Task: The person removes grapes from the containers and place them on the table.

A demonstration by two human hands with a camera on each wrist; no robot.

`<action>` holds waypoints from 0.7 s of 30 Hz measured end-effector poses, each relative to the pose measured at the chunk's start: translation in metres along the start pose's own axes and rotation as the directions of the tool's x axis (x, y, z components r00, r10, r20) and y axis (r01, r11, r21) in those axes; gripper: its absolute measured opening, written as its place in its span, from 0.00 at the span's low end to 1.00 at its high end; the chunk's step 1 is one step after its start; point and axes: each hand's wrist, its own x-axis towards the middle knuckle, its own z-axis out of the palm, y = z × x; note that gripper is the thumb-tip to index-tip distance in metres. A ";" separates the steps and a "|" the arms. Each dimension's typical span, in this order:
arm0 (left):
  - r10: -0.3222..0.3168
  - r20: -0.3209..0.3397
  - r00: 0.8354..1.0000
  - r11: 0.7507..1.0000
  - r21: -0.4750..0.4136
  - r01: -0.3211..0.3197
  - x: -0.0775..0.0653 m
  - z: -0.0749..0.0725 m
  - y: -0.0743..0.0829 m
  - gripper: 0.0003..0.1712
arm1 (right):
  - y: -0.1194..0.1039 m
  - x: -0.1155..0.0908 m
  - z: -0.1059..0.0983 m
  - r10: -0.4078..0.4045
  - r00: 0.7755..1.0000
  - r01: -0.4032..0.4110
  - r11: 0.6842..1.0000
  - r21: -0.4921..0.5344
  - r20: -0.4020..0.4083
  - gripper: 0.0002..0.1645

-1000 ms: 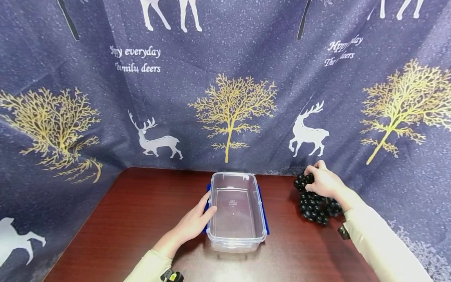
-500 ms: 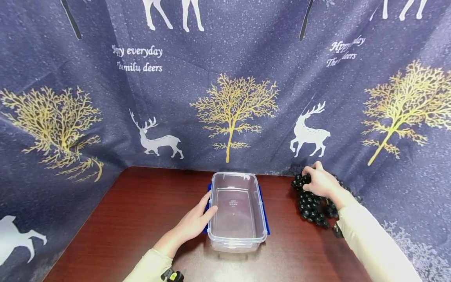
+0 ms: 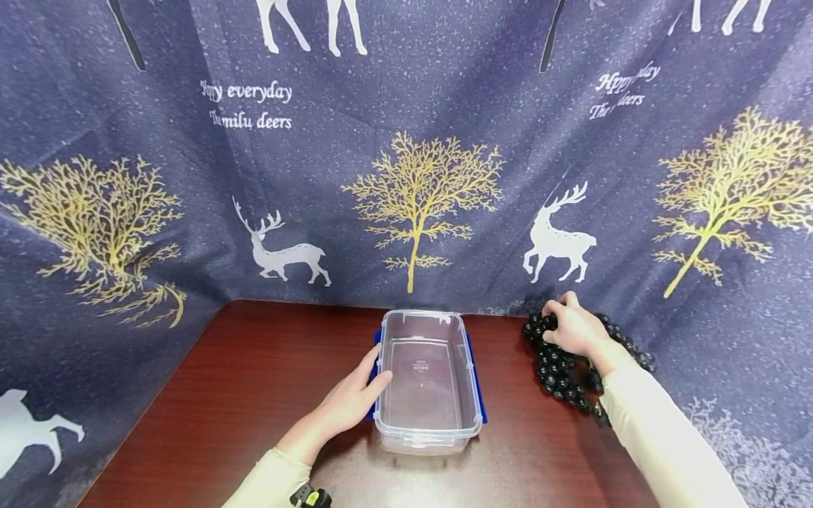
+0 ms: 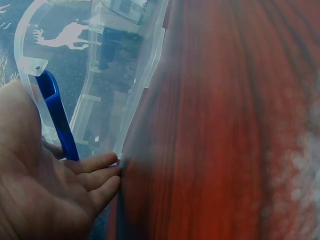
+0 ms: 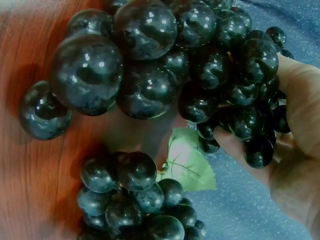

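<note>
A clear plastic food container (image 3: 428,430) with blue side latches (image 3: 475,377) stands lidless on the table. My left hand (image 3: 348,398) rests along its left wall, thumb at the rim; in the left wrist view, nearly straight fingers (image 4: 100,177) touch the wall beside a blue latch (image 4: 60,117). On the right, my right hand (image 3: 576,330) grips part of a dark, shiny bunch of grapes (image 3: 559,374). Its thumb and fingers curl among the grapes (image 5: 200,65) in the right wrist view, partly hidden by them. Below hang more dark grapes (image 5: 130,200) and a green leaf (image 5: 187,162).
The red-brown wooden table (image 3: 254,367) ends at a dark blue cloth backdrop (image 3: 356,268) printed with deer and trees. That cloth rises close behind the container and the grapes, and also along both sides.
My right hand and forearm have shifted slightly left, bringing the gripped grapes along. More grapes now show to the right of the hand. The left hand and container stay put.
</note>
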 end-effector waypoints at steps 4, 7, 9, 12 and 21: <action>0.002 0.000 1.000 1.000 0.000 -0.002 0.000 0.000 0.000 0.43 | 0.003 0.000 0.004 0.006 1.000 -0.006 1.000 -0.002 -0.007 0.26; 0.003 0.000 1.000 1.000 0.001 -0.003 0.000 0.000 0.000 0.43 | 0.004 0.000 0.006 0.010 1.000 -0.010 1.000 -0.003 -0.016 0.27; 0.005 -0.001 1.000 1.000 0.002 -0.005 0.000 0.000 -0.001 0.43 | 0.005 0.000 0.007 0.013 1.000 -0.013 1.000 -0.001 -0.022 0.27; 0.009 -0.003 1.000 1.000 0.001 -0.009 0.000 0.000 -0.001 0.43 | 0.005 0.000 0.008 0.015 1.000 -0.015 1.000 0.006 -0.025 0.27; -0.002 0.002 1.000 1.000 -0.001 0.002 -0.001 -0.001 0.001 0.42 | 0.006 0.000 0.014 0.059 0.998 -0.060 0.998 0.025 0.007 0.27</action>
